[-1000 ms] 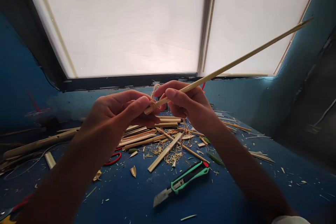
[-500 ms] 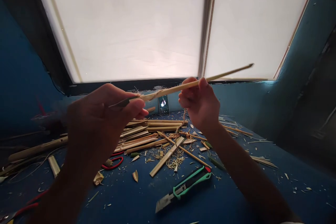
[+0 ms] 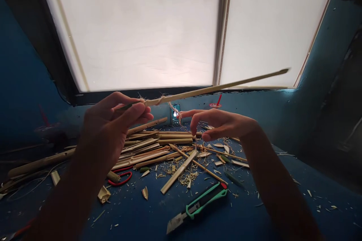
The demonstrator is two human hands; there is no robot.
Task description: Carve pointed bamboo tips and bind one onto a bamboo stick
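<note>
My left hand point(image 3: 113, 120) pinches one end of a thin bamboo stick point(image 3: 215, 89), which slants up to the right to a dark pointed tip. Frayed twine point(image 3: 161, 99) winds around the stick just past my left fingertips. Something dark green, perhaps a leaf or blade, shows under those fingers. A loose length of the twine drops from the wrapping to the fingertips of my right hand point(image 3: 223, 122). That hand is below the stick and apart from it, index finger stretched out and thumb separate, the twine at its index fingertip.
A green box cutter point(image 3: 205, 200) lies blade out on the blue table point(image 3: 135, 218). Split bamboo pieces point(image 3: 144, 154), shavings point(image 3: 189, 179) and red-handled scissors point(image 3: 124, 180) are spread behind it. A lit phone point(image 3: 175, 115) leans at the wall below the bright window.
My right hand has let go of the stick and moved down, its fingers now at the twine. The stick's far tip reaches further right. My left hand keeps its hold.
</note>
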